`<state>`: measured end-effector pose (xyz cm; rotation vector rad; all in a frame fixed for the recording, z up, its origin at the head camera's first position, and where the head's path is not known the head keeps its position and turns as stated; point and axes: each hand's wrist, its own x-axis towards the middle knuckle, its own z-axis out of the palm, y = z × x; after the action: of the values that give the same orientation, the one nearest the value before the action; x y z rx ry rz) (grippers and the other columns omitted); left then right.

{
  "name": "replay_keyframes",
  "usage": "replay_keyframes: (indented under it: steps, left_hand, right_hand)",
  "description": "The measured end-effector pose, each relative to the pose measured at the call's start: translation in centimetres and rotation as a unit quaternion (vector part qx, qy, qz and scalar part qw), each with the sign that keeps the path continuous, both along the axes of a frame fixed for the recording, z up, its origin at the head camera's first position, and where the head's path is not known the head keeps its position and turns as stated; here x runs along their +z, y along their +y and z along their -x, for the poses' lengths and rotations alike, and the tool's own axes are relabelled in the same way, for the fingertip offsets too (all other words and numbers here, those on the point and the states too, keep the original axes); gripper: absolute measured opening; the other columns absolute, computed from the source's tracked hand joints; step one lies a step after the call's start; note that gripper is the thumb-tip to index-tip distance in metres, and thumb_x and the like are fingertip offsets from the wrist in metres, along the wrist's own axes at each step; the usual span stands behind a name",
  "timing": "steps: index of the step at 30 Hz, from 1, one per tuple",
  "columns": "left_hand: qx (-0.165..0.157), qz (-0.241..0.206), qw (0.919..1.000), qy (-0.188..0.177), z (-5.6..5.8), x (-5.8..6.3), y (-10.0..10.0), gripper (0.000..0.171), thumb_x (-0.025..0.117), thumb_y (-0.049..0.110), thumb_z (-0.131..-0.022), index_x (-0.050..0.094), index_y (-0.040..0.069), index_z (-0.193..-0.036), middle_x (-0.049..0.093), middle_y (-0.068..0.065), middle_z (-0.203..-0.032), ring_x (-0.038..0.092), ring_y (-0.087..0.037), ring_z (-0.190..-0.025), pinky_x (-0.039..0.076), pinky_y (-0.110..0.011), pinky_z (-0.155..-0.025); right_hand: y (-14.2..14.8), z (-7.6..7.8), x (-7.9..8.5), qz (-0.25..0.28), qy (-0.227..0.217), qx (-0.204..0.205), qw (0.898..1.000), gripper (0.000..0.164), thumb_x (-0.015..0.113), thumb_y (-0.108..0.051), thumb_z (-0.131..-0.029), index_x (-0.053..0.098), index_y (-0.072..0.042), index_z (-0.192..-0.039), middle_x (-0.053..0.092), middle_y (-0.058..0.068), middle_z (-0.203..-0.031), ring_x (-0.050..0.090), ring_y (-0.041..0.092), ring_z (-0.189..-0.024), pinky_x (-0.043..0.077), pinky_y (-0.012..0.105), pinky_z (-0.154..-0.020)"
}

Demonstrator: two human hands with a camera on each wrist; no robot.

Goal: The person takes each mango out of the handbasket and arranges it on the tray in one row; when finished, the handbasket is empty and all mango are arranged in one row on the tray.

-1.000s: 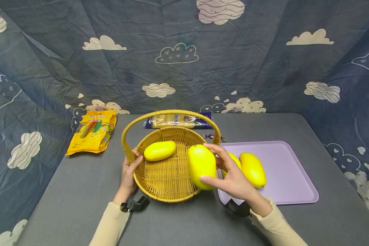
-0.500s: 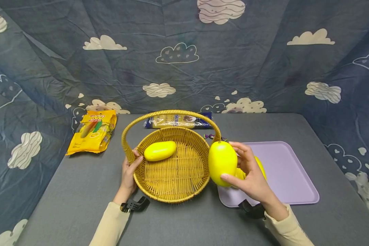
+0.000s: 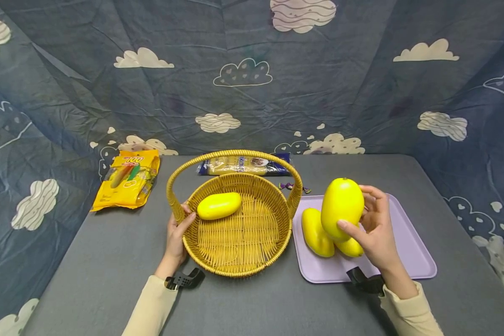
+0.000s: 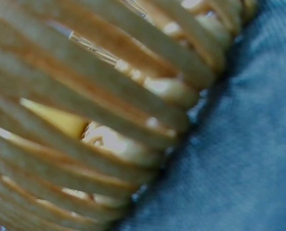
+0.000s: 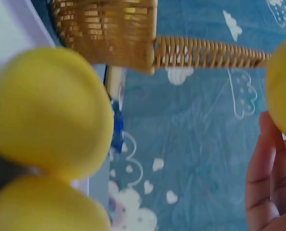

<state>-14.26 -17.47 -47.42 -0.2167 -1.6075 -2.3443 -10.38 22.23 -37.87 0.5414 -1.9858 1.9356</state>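
My right hand grips a yellow mango between thumb and fingers, held above the lilac tray. Beneath it on the tray lie two more mangoes, a left one and a right one partly covered by the held fruit. My left hand holds the left side of the round wicker basket, thumb over the rim near the handle's base. One mango lies inside the basket at the left. The left wrist view is filled by the basket's weave.
A yellow snack bag lies at the back left of the grey table. Behind the basket is a blue and gold packet, with small purple wrapped candies to its right. The basket's tall handle arches over it.
My right hand has carried its mango from over the basket's right side rightward to above the tray, uncovering the basket's right rim. My left hand and the basket have stayed put.
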Motion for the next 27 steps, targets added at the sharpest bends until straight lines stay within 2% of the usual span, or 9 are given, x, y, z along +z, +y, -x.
replay_keyframes:
  steps: [7, 9, 12, 17, 19, 20, 22, 27]
  left_hand:
    - [0.001, -0.001, 1.0000, -0.004, 0.1, -0.2, 0.0, 0.014, 0.054, -0.001, -0.091, 0.043, -0.005, -0.099, 0.045, -0.012, -0.103, 0.044, -0.015, -0.090, 0.037, -0.028, -0.080]
    - [0.000, 0.000, 1.0000, -0.005, 0.1, -0.2, -0.1, 0.016, 0.054, -0.001, -0.091, 0.042, -0.007, -0.100, 0.045, -0.012, -0.103, 0.043, -0.015, -0.090, 0.037, -0.028, -0.079]
    - [-0.002, 0.002, 1.0000, -0.007, 0.1, -0.2, -0.1, 0.020, 0.054, -0.001, -0.091, 0.039, -0.010, -0.101, 0.044, -0.014, -0.106, 0.044, -0.016, -0.092, 0.037, -0.028, -0.081]
    - [-0.004, 0.003, 1.0000, -0.007, 0.1, -0.1, -0.2, 0.019, 0.054, 0.000, -0.091, 0.040, -0.008, -0.101, 0.044, -0.015, -0.109, 0.044, -0.016, -0.094, 0.037, -0.028, -0.082]
    - [-0.005, 0.001, 1.0000, -0.007, 0.1, 0.0, -0.2, 0.020, 0.055, 0.000, -0.091, 0.040, -0.008, -0.101, 0.045, -0.014, -0.107, 0.044, -0.015, -0.093, 0.037, -0.027, -0.082]
    - [-0.005, 0.001, 1.0000, -0.007, 0.1, 0.0, -0.2, 0.021, 0.055, 0.000, -0.091, 0.040, -0.009, -0.101, 0.045, -0.014, -0.107, 0.044, -0.015, -0.093, 0.037, -0.027, -0.082]
    - [-0.005, 0.002, 1.0000, -0.008, 0.1, 0.0, -0.1, 0.021, 0.055, 0.001, -0.091, 0.040, -0.009, -0.101, 0.044, -0.013, -0.106, 0.044, -0.015, -0.093, 0.037, -0.027, -0.082]
    - [-0.001, 0.000, 0.9999, -0.013, 0.0, 0.0, -0.1, 0.015, 0.054, -0.001, -0.091, 0.042, -0.005, -0.100, 0.045, -0.013, -0.108, 0.044, -0.016, -0.096, 0.037, -0.025, -0.084]
  right_hand:
    - [2.6, 0.4, -0.6, 0.020, -0.047, -0.046, 0.998, 0.072, 0.059, 0.019, -0.080, 0.028, -0.009, -0.139, 0.043, 0.015, -0.125, 0.056, 0.019, -0.101, 0.047, 0.021, -0.082]
    - [3.8, 0.8, -1.4, 0.027, -0.052, -0.046, 0.997, 0.072, 0.060, 0.018, -0.081, 0.027, -0.009, -0.139, 0.043, 0.015, -0.125, 0.057, 0.018, -0.101, 0.048, 0.021, -0.080]
    - [5.0, 1.0, -1.4, 0.029, -0.069, -0.061, 0.995, 0.072, 0.061, 0.017, -0.081, 0.028, -0.011, -0.139, 0.044, 0.014, -0.125, 0.059, 0.015, -0.101, 0.048, 0.020, -0.079]
    - [6.0, 0.8, -0.8, -0.012, -0.105, -0.107, 0.989, 0.070, 0.065, 0.011, -0.083, 0.030, -0.015, -0.138, 0.044, 0.006, -0.119, 0.058, 0.008, -0.099, 0.045, 0.014, -0.077]
    - [6.6, 1.0, -1.1, -0.043, -0.125, -0.128, 0.983, 0.069, 0.067, 0.005, -0.084, 0.030, -0.017, -0.139, 0.042, 0.005, -0.119, 0.057, 0.006, -0.097, 0.044, 0.012, -0.076]
    - [7.0, 1.1, -1.4, -0.042, -0.134, -0.135, 0.981, 0.069, 0.067, 0.003, -0.084, 0.031, -0.018, -0.139, 0.042, 0.005, -0.118, 0.057, 0.006, -0.095, 0.044, 0.012, -0.075]
    - [7.7, 1.3, -1.9, -0.073, -0.160, -0.156, 0.972, 0.068, 0.068, -0.004, -0.086, 0.030, -0.019, -0.141, 0.040, 0.008, -0.120, 0.056, 0.005, -0.094, 0.044, 0.011, -0.074]
    - [9.4, 1.9, -3.0, -0.165, -0.233, -0.184, 0.940, 0.069, 0.067, -0.024, -0.090, 0.025, -0.024, -0.145, 0.036, 0.018, -0.129, 0.053, 0.007, -0.096, 0.045, 0.015, -0.073]
